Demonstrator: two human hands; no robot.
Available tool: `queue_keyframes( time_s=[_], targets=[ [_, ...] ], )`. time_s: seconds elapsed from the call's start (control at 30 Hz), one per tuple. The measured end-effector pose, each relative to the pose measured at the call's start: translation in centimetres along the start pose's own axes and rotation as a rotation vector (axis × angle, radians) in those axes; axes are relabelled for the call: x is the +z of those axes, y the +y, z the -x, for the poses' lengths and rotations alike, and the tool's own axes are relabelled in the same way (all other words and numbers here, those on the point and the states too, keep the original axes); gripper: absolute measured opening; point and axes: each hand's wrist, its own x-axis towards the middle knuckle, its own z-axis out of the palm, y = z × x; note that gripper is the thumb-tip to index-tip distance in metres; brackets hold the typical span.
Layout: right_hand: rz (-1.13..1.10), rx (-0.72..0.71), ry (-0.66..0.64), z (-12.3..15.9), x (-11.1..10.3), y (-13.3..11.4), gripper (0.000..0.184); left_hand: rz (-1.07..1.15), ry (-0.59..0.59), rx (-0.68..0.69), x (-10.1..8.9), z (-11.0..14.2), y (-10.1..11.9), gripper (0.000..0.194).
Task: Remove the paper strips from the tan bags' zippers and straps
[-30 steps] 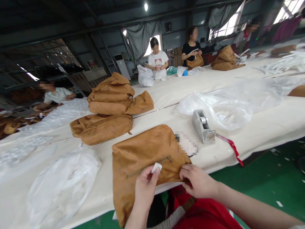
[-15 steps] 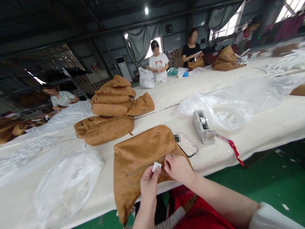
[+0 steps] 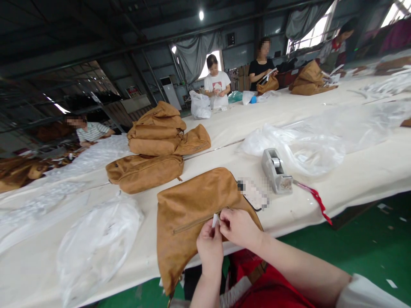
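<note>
Zipper [image 3: 191, 225] and small white tag [image 3: 215, 220] met beneath two bare hands at the bench's near edge. The left hand [image 3: 210, 246] pinched the tag between thumb and fingers; the right hand [image 3: 239, 226] had its fingertips drawn together at the zipper's right end, though what they gripped could not be made out. Under them lay the tan bag [image 3: 199, 192], flat on the bench [image 3: 231, 158], one lower corner drooping over the near edge. Just beside its right side rested a flat, blurred item [image 3: 257, 194], then a gray tape dispenser [image 3: 276, 171] trailing a red ribbon [image 3: 319, 203] toward that edge. Clear plastic bags [image 3: 99, 244] were spread to the left, and more clear plastic [image 3: 305, 147] lay beyond the dispenser. Farther back, tan bags [image 3: 157, 141] were piled toward the far edge. Past it, one person wore a white T-shirt [image 3: 217, 83]; another, in a black top [image 3: 259, 68], handled a brown bag [image 3: 267, 85].
</note>
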Motion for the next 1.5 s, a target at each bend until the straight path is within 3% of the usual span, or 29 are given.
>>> queue_keyframes(
  time_s=[0.27,0.43,0.63,0.83,0.97,1.13,1.33,1.5],
  targets=[
    [-0.070,-0.031,0.024,0.2,-0.1,0.1,0.005,0.119,-0.031,0.032,0.2,0.1,-0.3,0.033],
    [-0.134,-0.074,0.001,0.6,-0.6,0.4,0.008,0.111,-0.015,-0.038,0.2,-0.3,0.5,0.040],
    [-0.131,-0.002,0.062,0.7,-0.6,1.1,0.007,0.161,-0.065,-0.077,0.2,-1.0,0.0,0.043],
    [-0.029,-0.022,0.010,0.1,-0.1,1.0,0.009,0.167,-0.105,-0.086,0.1,-1.1,0.3,0.044],
    [-0.158,0.044,0.014,-0.3,0.2,1.2,0.015,0.132,-0.102,-0.076,0.0,-1.1,0.7,0.043],
    [-0.430,0.127,0.004,-0.4,0.6,1.4,0.016,-0.024,-0.021,0.049,-0.3,-1.2,0.2,0.036],
    [-0.578,0.200,0.013,-0.9,1.8,1.5,0.012,-0.339,0.055,0.273,-0.6,-0.7,1.2,0.024],
    [-0.671,0.204,-0.032,-1.2,2.1,1.5,0.027,-0.449,0.093,0.461,-0.8,-0.1,2.0,0.025]
  ],
)
